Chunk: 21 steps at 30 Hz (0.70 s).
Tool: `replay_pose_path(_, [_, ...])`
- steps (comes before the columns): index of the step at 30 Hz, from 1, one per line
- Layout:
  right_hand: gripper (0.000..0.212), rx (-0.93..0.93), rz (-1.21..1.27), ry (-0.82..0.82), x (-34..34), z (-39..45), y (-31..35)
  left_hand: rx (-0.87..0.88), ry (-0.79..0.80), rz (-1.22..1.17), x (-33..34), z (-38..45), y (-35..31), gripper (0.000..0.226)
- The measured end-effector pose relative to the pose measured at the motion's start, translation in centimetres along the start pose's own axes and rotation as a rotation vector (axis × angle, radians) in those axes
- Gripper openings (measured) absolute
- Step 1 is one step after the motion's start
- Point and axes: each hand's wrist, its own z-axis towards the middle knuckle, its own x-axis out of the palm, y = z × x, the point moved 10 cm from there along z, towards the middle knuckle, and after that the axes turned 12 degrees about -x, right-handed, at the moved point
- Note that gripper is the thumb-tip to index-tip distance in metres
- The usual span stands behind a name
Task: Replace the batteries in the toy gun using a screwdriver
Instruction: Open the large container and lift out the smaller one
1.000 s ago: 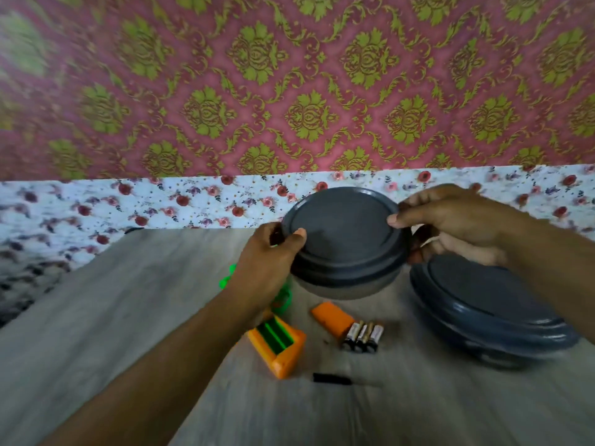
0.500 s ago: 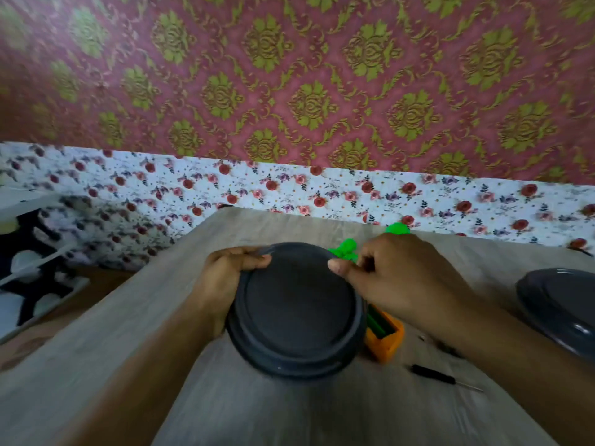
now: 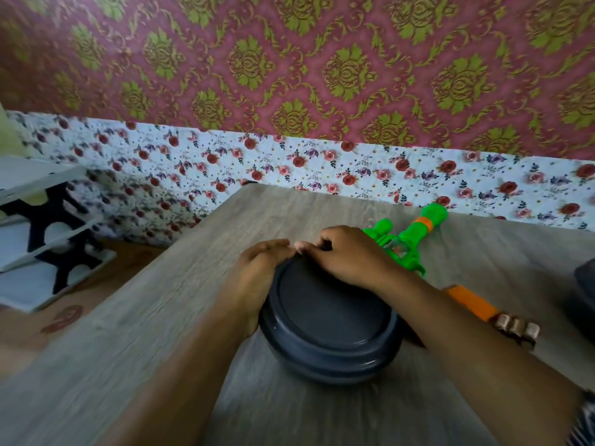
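Your left hand (image 3: pixel 257 268) and your right hand (image 3: pixel 346 255) both rest on the far rim of the round dark container (image 3: pixel 328 320), which stands with its lid on in the middle of the wooden table (image 3: pixel 161 317); the fingers curl over the edge, so I judge both hands are holding the container, not the toy. The toy gun (image 3: pixel 405 239) lies on the table just behind and to the right of your right hand, its green barrel pointing to the far right, and your hands do not touch it. It looks like light, stiff plastic, a little smooth, so I think it is best to take it around the thick body and not by the thin barrel. The orange cover (image 3: pixel 470 300) and the three batteries (image 3: pixel 516 326) lie to the right of your right forearm, near each other. The batteries are small and round, so they can roll; pick them one by one from the sides. The screwdriver is not visible now.
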Motion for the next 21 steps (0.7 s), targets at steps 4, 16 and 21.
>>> replay_pose_path(4, [0.050,0.078,0.140,-0.026,-0.4,0.4,-0.6,-0.004,-0.002,-0.110,-0.3,0.4,0.0,0.029])
replay_pose_path(16, [0.045,0.191,0.366,-0.185,-0.9,0.1,-2.6,0.025,0.137,-0.208,0.6,-0.1,-0.7,0.054])
replay_pose_path(21, [0.053,0.198,0.397,-0.206,-1.4,-0.4,-2.2,0.029,0.171,-0.236,0.7,-0.1,-0.8,0.060])
